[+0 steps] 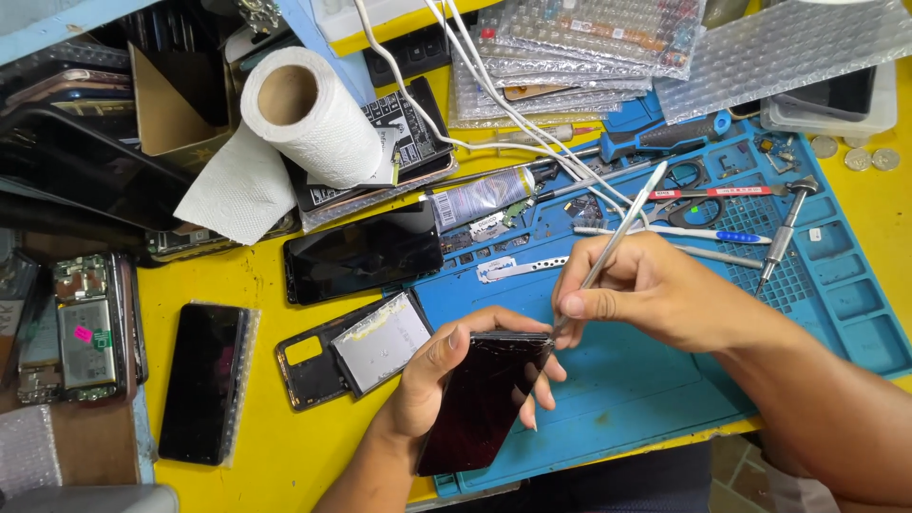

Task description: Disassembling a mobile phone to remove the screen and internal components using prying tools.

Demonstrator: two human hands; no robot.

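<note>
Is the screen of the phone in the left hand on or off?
Off: the phone in the left hand shows only dark, unlit glass.

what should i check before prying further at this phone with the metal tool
1. Left hand grips the dark cracked-glass phone by its edges: ok.
2. Right hand holds the thin silver metal pry tool like a pen: ok.
3. Tool tip seated at the phone's top corner: cannot tell, fingers hide it.
4. Phone supported on the blue silicone work mat: not ok, tilted up in hand.
5. White cables clear of the tool: not ok, they cross behind it.
</note>
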